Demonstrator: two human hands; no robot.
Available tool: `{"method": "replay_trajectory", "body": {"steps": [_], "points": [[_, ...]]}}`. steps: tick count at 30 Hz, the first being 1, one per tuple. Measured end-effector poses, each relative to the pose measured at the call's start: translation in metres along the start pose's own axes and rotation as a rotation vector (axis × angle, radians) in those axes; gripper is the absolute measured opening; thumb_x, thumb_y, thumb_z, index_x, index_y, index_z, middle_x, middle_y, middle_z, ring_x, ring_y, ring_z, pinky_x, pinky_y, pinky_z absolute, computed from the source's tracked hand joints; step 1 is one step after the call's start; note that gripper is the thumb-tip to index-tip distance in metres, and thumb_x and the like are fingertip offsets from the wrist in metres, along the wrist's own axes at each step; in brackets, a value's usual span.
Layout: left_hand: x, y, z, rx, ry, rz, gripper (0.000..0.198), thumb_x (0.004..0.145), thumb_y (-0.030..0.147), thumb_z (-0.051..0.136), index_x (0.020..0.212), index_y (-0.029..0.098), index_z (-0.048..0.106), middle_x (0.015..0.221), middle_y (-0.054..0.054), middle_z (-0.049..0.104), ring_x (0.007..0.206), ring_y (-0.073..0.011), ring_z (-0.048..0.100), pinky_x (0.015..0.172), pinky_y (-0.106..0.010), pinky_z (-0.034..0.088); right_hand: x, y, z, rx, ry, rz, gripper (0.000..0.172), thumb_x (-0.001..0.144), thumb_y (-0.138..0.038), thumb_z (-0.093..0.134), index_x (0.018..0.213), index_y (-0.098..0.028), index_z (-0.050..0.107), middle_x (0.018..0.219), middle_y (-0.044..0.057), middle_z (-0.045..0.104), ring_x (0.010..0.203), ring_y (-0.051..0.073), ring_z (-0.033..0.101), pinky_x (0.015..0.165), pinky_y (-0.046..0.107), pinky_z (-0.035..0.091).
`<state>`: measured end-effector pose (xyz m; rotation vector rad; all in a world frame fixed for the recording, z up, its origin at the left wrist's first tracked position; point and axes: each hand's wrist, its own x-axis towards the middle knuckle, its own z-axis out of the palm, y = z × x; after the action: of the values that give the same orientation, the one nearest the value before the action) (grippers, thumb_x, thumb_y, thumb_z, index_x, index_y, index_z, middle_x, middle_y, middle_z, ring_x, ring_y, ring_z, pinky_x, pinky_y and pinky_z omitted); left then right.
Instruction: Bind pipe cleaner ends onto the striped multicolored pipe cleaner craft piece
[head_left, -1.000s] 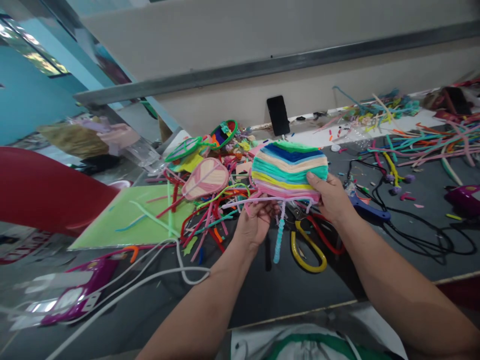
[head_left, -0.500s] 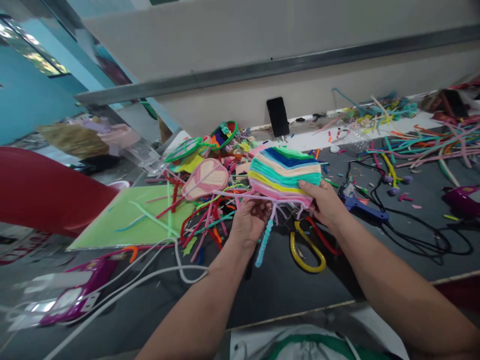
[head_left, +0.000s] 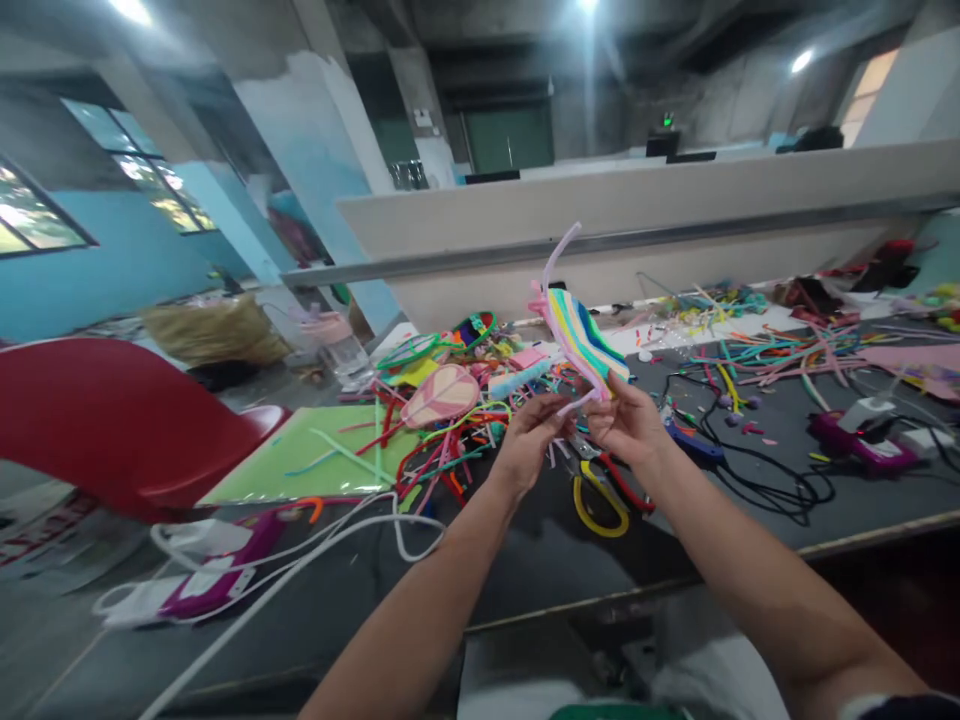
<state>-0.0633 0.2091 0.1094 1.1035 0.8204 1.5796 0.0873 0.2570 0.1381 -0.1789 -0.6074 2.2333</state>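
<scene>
A striped pipe-cleaner panel (head_left: 583,335) in green, blue, cream, yellow and pink is held up tilted above the table. My right hand (head_left: 628,425) is closed on its lower corner. My left hand (head_left: 531,440) pinches a lavender pipe cleaner (head_left: 577,404) at the panel's lower edge. Another lavender strand (head_left: 556,258) sticks up from the panel's top, and a fuzzy light-blue piece (head_left: 519,379) juts out to its left. Below my hands lie scissors with yellow handles (head_left: 600,508). A pink leaf-shaped pipe-cleaner piece (head_left: 441,396) rests left of them.
Loose pipe cleaners (head_left: 787,352) spread over the right of the dark table (head_left: 540,570). A blue glue gun (head_left: 694,442) lies there with black cable. Green sheets (head_left: 300,455), white cords (head_left: 300,560) and a purple power strip (head_left: 217,575) are on the left, beside a red chair (head_left: 135,415).
The striped panel has turned from nearly flat to steeply tilted, its lavender strand now pointing up and the light-blue piece to the left. My view has lifted, showing more of the room.
</scene>
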Motion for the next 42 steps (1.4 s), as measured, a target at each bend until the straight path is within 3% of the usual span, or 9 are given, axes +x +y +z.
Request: {"method": "replay_trajectory", "body": {"steps": [6, 9, 14, 20, 25, 32, 39, 42], "points": [[-0.042, 0.050, 0.038, -0.084, -0.108, 0.156, 0.045, 0.068, 0.014, 0.067, 0.111, 0.022, 0.062, 0.112, -0.006, 0.065, 0.098, -0.0180, 0.061, 0.090, -0.033, 0.046, -0.040, 0.020, 0.040, -0.186, 0.128, -0.329, 0.026, 0.062, -0.021, 0.080, 0.081, -0.018, 0.061, 0.062, -0.003, 0.066, 0.051, 0.010, 0.063, 0.039, 0.014, 0.043], [-0.073, 0.056, 0.047, -0.067, -0.010, 0.184, 0.037, 0.070, 0.020, 0.070, 0.107, 0.019, 0.064, 0.106, -0.006, 0.066, 0.097, -0.0177, 0.061, 0.089, -0.030, 0.045, -0.066, 0.048, 0.048, -0.217, 0.165, -0.413, 0.027, 0.063, -0.023, 0.080, 0.084, -0.019, 0.062, 0.062, -0.005, 0.066, 0.047, 0.008, 0.060, 0.038, 0.014, 0.043], [-0.125, 0.048, 0.048, -0.015, 0.169, 0.233, 0.024, 0.073, 0.029, 0.071, 0.092, 0.015, 0.069, 0.088, -0.004, 0.069, 0.084, -0.0144, 0.062, 0.081, -0.026, 0.045, -0.111, 0.095, 0.049, -0.247, 0.169, -0.428, 0.028, 0.064, -0.026, 0.080, 0.085, -0.019, 0.062, 0.062, -0.006, 0.065, 0.046, 0.006, 0.057, 0.037, 0.013, 0.042], [-0.175, 0.059, 0.049, 0.059, 0.286, 0.285, 0.019, 0.073, 0.029, 0.072, 0.087, 0.016, 0.071, 0.084, -0.003, 0.070, 0.082, -0.0140, 0.062, 0.080, -0.026, 0.045, -0.148, 0.127, 0.055, -0.298, 0.185, -0.438, 0.031, 0.066, -0.024, 0.078, 0.093, -0.022, 0.063, 0.067, -0.005, 0.065, 0.046, 0.007, 0.056, 0.038, 0.015, 0.041], [-0.189, 0.057, 0.047, 0.020, 0.281, 0.224, 0.016, 0.073, 0.027, 0.072, 0.085, 0.017, 0.067, 0.080, 0.000, 0.068, 0.074, -0.0113, 0.060, 0.075, -0.024, 0.046, -0.153, 0.138, 0.053, -0.319, 0.155, -0.389, 0.018, 0.071, -0.026, 0.075, 0.085, -0.021, 0.064, 0.062, -0.004, 0.062, 0.046, 0.006, 0.054, 0.039, 0.015, 0.041], [-0.197, 0.052, 0.047, 0.043, 0.282, 0.175, 0.017, 0.075, 0.030, 0.070, 0.080, 0.014, 0.064, 0.070, 0.000, 0.064, 0.062, -0.0100, 0.057, 0.065, -0.023, 0.047, -0.163, 0.146, 0.052, -0.389, 0.204, -0.373, 0.016, 0.070, -0.029, 0.075, 0.076, -0.018, 0.065, 0.055, -0.002, 0.060, 0.044, 0.008, 0.052, 0.038, 0.017, 0.037], [-0.197, 0.057, 0.056, -0.047, 0.439, 0.295, 0.023, 0.072, 0.030, 0.072, 0.089, 0.015, 0.068, 0.078, -0.002, 0.069, 0.069, -0.0120, 0.061, 0.068, -0.025, 0.050, -0.167, 0.165, 0.042, -0.378, 0.189, -0.361, 0.022, 0.070, -0.033, 0.076, 0.079, -0.017, 0.063, 0.055, -0.002, 0.060, 0.046, 0.009, 0.053, 0.042, 0.017, 0.038], [-0.199, 0.060, 0.053, -0.088, 0.494, 0.296, 0.022, 0.067, 0.028, 0.076, 0.083, 0.016, 0.069, 0.074, 0.000, 0.069, 0.066, -0.0114, 0.062, 0.066, -0.024, 0.050, -0.171, 0.169, 0.029, -0.416, 0.107, -0.302, 0.023, 0.070, -0.033, 0.075, 0.082, -0.017, 0.063, 0.063, 0.000, 0.063, 0.053, 0.011, 0.056, 0.048, 0.020, 0.043]]}}
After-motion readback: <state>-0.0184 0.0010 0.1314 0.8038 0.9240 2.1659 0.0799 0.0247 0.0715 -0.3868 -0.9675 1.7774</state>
